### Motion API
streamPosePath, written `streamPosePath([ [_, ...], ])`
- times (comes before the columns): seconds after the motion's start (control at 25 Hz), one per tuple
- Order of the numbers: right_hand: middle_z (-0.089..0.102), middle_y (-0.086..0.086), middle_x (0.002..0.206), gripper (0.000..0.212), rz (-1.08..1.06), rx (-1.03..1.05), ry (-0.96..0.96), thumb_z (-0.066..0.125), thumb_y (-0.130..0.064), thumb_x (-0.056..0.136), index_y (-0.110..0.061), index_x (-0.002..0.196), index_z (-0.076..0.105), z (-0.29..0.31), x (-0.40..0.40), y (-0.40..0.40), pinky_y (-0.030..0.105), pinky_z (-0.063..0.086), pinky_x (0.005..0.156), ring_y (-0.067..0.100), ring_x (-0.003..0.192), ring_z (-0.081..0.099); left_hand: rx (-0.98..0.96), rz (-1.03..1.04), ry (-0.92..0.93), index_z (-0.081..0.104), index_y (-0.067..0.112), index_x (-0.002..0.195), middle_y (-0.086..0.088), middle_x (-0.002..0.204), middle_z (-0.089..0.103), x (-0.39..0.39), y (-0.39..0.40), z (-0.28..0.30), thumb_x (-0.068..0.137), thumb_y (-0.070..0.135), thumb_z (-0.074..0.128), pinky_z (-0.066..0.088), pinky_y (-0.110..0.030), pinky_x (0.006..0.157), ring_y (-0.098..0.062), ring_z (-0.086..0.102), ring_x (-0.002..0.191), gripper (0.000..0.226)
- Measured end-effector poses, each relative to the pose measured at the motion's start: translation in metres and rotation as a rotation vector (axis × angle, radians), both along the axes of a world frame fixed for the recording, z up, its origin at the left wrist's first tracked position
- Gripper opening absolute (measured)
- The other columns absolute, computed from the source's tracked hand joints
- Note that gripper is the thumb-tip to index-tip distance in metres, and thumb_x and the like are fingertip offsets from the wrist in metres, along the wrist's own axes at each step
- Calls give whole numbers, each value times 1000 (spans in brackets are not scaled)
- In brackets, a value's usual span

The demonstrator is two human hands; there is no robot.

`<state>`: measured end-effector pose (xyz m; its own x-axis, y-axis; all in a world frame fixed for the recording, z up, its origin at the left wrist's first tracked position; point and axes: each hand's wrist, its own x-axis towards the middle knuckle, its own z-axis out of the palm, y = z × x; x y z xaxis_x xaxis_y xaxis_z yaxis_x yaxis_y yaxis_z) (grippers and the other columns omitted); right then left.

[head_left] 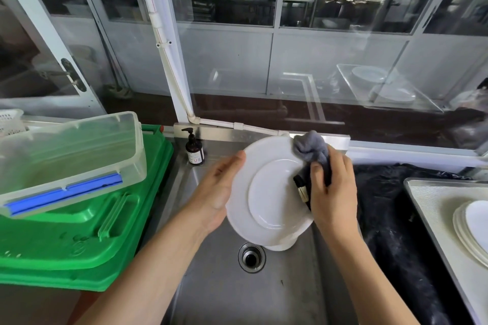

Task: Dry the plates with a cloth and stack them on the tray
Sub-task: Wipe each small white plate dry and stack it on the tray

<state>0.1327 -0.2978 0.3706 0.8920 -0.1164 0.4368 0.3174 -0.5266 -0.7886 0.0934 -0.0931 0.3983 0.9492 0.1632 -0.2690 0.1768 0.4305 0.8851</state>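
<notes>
I hold a white plate (266, 192) tilted over the steel sink (224, 285). My left hand (219, 187) supports its left rim, with the thumb on the edge and the fingers behind it. My right hand (332, 190) grips a grey cloth (311, 150) and presses it against the plate's upper right face and rim. Another white dish (281, 245) shows just below the plate. At the far right a metal tray (433, 200) carries a stack of white plates (471, 229).
Green crates (79, 240) stand to the left of the sink, with a clear plastic tub (74, 153) on top. A dark pump bottle (194, 149) stands at the sink's back corner. Black fabric (390, 219) covers the counter between sink and tray. The drain (251, 257) is below the plate.
</notes>
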Motion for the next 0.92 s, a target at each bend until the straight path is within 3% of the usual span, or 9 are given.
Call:
streamPosePath([
  [0.08, 57, 3, 137, 40, 96, -92, -70, 46, -27, 99, -13, 135, 58, 4, 3, 13, 39, 42, 108, 25, 127, 53, 101, 3, -9, 80, 26, 87, 14, 96, 77, 1, -7, -1, 94, 29, 66, 50, -24, 93, -1, 69, 97, 16],
  [0.16, 55, 7, 145, 44, 173, -204, -169, 49, -26, 98, -8, 136, 60, 3, -2, 31, 40, 40, 112, 27, 131, 52, 151, 33, -22, 77, 23, 87, 17, 89, 77, 2, -11, -2, 96, 26, 65, 48, -14, 82, 3, 67, 88, 16],
  [0.28, 58, 6, 143, 45, 204, -259, -256, 57, -28, 93, -11, 134, 64, -2, -7, 42, 40, 42, 110, 25, 128, 54, 138, 70, -16, 77, 22, 89, 10, 93, 78, 4, -10, -5, 97, 21, 64, 49, -22, 91, -6, 68, 97, 16],
  [0.44, 53, 4, 149, 54, 192, -88, -84, 50, -38, 93, -14, 140, 60, 2, 2, 45, 46, 36, 116, 20, 141, 45, 149, 73, 40, 80, 29, 79, 14, 89, 77, 6, -12, 3, 96, 27, 66, 51, -22, 89, -4, 69, 97, 22],
  [0.52, 53, 5, 149, 52, 217, -114, -121, 49, -35, 93, -13, 139, 61, 0, -8, 56, 42, 36, 117, 21, 138, 45, 120, 116, 60, 76, 21, 86, 8, 94, 76, 9, -12, 7, 98, 22, 64, 49, -33, 103, -15, 67, 109, 17],
  [0.6, 55, 6, 147, 50, 215, -155, -175, 51, -32, 92, -12, 136, 63, -7, -19, 64, 35, 35, 115, 22, 134, 48, 67, 131, 72, 74, 15, 94, -2, 100, 76, 11, -11, 11, 101, 15, 56, 47, -39, 105, -26, 66, 112, 19],
  [0.68, 54, 5, 147, 47, 205, -167, -193, 53, -29, 92, -13, 135, 64, -12, -25, 67, 27, 30, 115, 23, 133, 49, 1, 115, 108, 73, 8, 106, -15, 107, 75, 11, -11, 15, 102, 12, 52, 53, -39, 99, -30, 69, 105, 22],
  [0.8, 55, 6, 146, 42, 246, -216, -266, 57, -29, 95, -11, 133, 65, -24, -38, 68, 29, 33, 113, 27, 131, 53, -184, 63, 199, 72, 5, 107, -21, 93, 73, 10, -6, 21, 97, 23, 59, 59, -31, 62, -30, 69, 73, 24],
  [0.92, 52, 3, 150, 38, 365, -323, -377, 53, -34, 103, -14, 134, 63, -41, -59, 70, 45, 39, 111, 23, 139, 49, -110, 134, 186, 72, 8, 111, -21, 103, 75, 14, 8, 18, 93, 35, 66, 57, -33, 68, -31, 72, 79, 33],
])
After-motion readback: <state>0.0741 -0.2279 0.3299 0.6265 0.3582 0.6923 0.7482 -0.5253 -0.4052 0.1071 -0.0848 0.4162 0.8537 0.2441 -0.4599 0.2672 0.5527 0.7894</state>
